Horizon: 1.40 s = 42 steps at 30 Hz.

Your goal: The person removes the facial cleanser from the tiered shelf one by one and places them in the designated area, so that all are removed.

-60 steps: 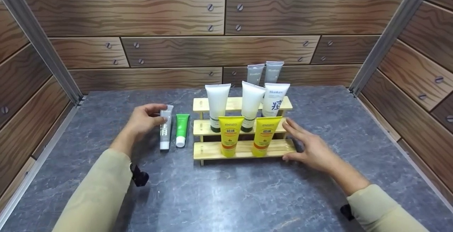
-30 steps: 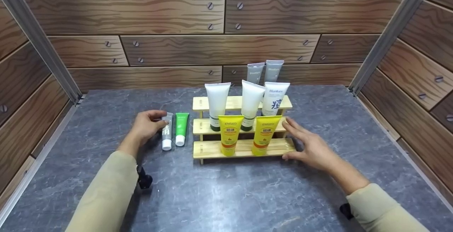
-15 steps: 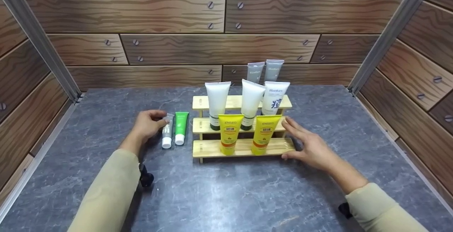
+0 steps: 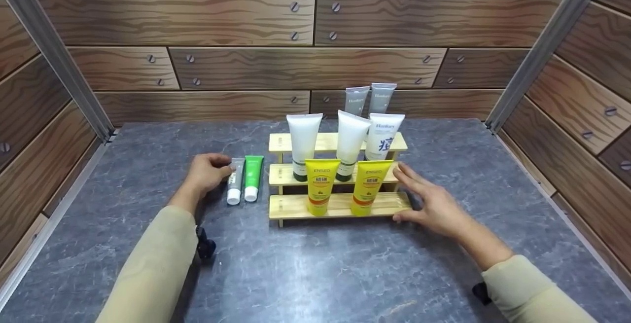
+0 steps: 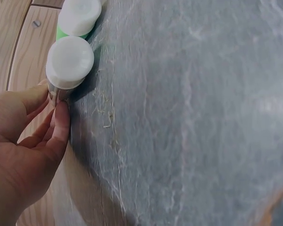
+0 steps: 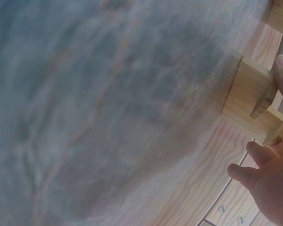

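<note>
My left hand (image 4: 206, 174) pinches a grey squeeze tube (image 4: 236, 181) with a white cap, thumb on one side and fingertips on the other. The tube lies on the table, cap toward me, close beside a green tube (image 4: 253, 177). In the left wrist view the white cap (image 5: 70, 61) shows just beyond the fingertips. My right hand (image 4: 434, 207) rests with extended fingers against the right end of a three-step wooden rack (image 4: 291, 206). The right wrist view shows the thumb touching the wood of the rack (image 6: 247, 92).
Two yellow tubes (image 4: 321, 187) stand on the lowest step. White tubes (image 4: 302, 140) stand on the middle step, and two grey tubes (image 4: 380, 97) at the top back. Wood-patterned walls (image 4: 236, 69) enclose the marbled table (image 4: 315, 269) at the back and sides.
My left hand has brought the grey tube right and laid it closer to the green one, lately straightening it beside that tube. The right hand stays at the rack's end.
</note>
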Available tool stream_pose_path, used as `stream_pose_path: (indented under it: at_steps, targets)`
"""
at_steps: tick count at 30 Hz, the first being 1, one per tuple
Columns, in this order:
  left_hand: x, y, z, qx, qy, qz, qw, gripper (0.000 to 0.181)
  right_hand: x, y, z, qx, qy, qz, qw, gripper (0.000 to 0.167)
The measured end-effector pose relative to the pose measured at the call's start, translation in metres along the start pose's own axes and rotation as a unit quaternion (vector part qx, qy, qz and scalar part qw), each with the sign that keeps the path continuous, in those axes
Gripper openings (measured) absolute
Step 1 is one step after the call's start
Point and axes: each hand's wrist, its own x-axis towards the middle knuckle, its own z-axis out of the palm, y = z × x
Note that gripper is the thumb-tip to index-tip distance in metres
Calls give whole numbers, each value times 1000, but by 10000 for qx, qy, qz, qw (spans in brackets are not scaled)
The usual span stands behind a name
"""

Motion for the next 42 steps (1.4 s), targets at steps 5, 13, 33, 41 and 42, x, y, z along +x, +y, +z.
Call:
stream_pose_path:
  at_steps: [5,13,33,41,42]
  targets:
    - [1,0,-1,55,30,-11,10000,38,0,1,1,-48,28,-61,10000,103]
    - [-1,0,0,69,103,-44,9999,37,-1,0,0,-40,-17,26,10000,103]
    - [-18,37,-39,265,-41,680,9973,43,3,0,1,-115,-100,129,9998,104]
    - [-25,76,-51,451,-79,1068,9932,42,2,0,1,-109,-105,128,9998,103]
    - [-26,82,-52,432,-78,1140,9925,42,2,0,0,-101,-109,142,9998,103]
